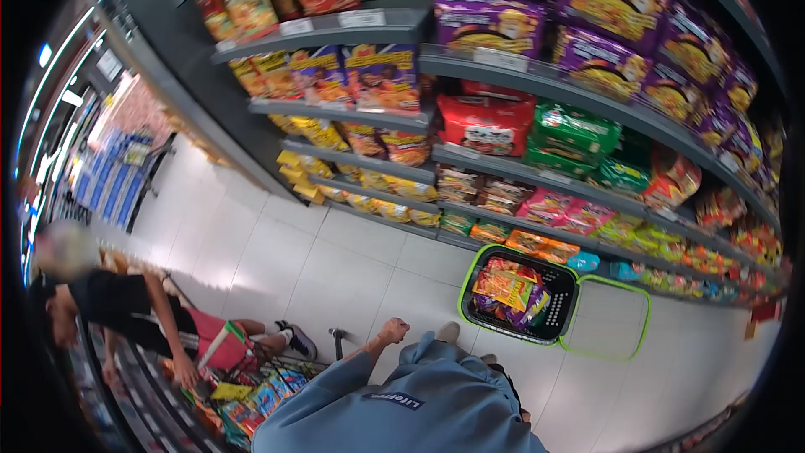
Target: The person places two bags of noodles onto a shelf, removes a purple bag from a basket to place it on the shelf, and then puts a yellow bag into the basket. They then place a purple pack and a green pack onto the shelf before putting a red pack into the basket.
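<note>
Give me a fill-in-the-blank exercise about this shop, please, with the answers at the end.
The black basket with the bright green rim stands on the tiled ____. The person's left hand comes out of a ____ sleeve. Just right of the large red bag, on the same shelf, are ____ bags. The other person in view wears a ____ top.

Missing words: floor; blue; green; black.

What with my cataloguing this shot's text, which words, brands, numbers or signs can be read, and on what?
"Life", then unclear letters: dark patch on the blue top.
Purple packets, red packets, green packets: lettering too blurred.
Shelf labels: too small.
Packets in the basket: too blurred.
Nothing else is legible.
</note>
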A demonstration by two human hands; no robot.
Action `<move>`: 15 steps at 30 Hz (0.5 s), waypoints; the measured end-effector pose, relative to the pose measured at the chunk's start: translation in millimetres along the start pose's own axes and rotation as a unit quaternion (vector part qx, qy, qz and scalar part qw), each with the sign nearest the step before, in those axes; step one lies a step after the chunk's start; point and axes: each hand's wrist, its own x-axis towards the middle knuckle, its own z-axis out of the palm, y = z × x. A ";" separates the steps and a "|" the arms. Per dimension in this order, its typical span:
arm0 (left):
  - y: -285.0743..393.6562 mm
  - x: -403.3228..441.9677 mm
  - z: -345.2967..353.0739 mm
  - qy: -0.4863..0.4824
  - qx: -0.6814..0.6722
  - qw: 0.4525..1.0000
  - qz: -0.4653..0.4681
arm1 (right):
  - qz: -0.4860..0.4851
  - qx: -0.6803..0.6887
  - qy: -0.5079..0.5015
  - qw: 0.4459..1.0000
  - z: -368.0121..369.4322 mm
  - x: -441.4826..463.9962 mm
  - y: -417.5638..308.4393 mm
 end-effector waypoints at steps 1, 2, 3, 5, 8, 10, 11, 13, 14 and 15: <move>-7.5 -5.3 1.0 0.010 -0.013 1.000 -0.006 | 0.017 -0.003 -0.005 1.000 -5.3 5.2 -9.5; -13.7 -12.1 1.2 0.024 -0.033 0.999 -0.019 | 0.037 0.001 -0.004 0.999 -10.7 10.5 -18.7; -17.6 -18.8 1.4 0.038 -0.051 0.998 -0.031 | 0.066 0.015 0.000 0.998 -14.9 18.0 -28.3; -28.0 -29.5 5.6 0.044 -0.049 0.997 -0.044 | 0.130 0.069 0.013 0.989 -22.6 27.6 -56.1; -38.1 -53.0 20.7 0.050 -0.046 0.996 -0.060 | 0.156 0.149 0.012 0.976 -36.7 63.0 -79.5; -39.6 -65.4 34.5 0.054 -0.052 0.995 -0.063 | 0.136 0.156 0.015 0.978 -46.4 78.9 -99.2; -40.7 -69.5 43.5 0.053 -0.053 0.995 -0.068 | 0.116 0.156 0.003 0.981 -51.7 85.4 -107.1; -37.4 -77.6 61.4 0.055 -0.055 0.994 -0.072 | 0.094 0.156 -0.010 0.983 -61.1 97.4 -113.5; -34.7 -81.6 73.2 0.060 -0.061 0.994 -0.060 | 0.071 0.155 -0.027 0.985 -66.4 99.2 -111.1; -30.4 -85.8 87.4 0.065 -0.065 0.995 -0.047 | 0.050 0.156 -0.043 0.986 -73.8 98.5 -105.4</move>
